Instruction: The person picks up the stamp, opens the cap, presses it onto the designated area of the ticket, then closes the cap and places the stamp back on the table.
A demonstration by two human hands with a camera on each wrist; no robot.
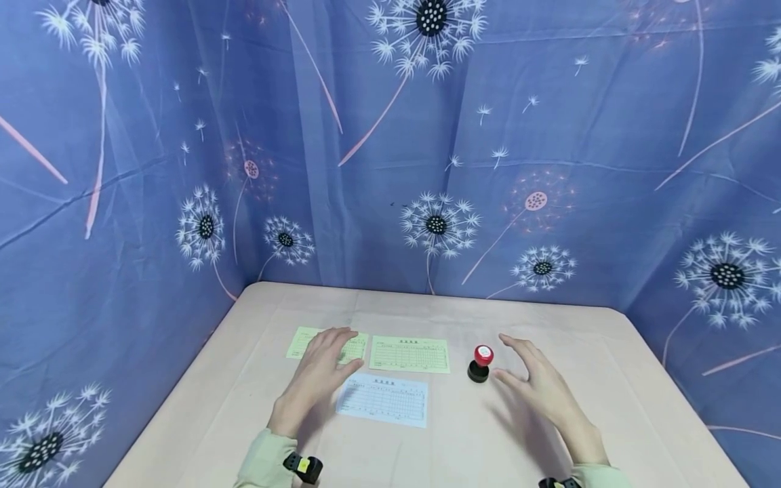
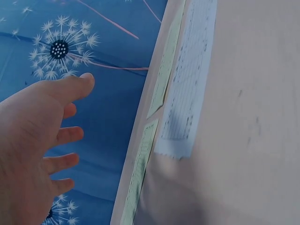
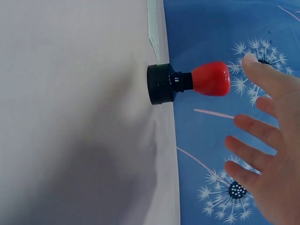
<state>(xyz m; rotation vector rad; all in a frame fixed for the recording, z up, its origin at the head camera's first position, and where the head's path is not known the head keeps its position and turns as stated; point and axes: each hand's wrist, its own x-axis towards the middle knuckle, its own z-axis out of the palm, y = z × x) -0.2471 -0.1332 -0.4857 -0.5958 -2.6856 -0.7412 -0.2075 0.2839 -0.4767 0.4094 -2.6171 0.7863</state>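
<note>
A stamp [image 1: 479, 366] with a red knob and a round black base stands upright on the table, right of the paper slips. My right hand [image 1: 543, 386] hovers just to its right, fingers spread and holding nothing; in the right wrist view the thumb is close to the red knob [image 3: 212, 78]. Over the slips at the left, my left hand [image 1: 320, 369] is raised with fingers apart and nothing in them. It partly covers a green printed slip [image 1: 299, 344]. A second green slip [image 1: 410, 354] lies beside that one, and a light blue slip [image 1: 384, 400] lies nearer to me.
The pale table [image 1: 464, 447] has rounded far corners. Blue dandelion-patterned cloth [image 1: 366, 203] hangs behind it and along both sides. Each wrist bears a dark strap, and shadows of both hands fall on the tabletop.
</note>
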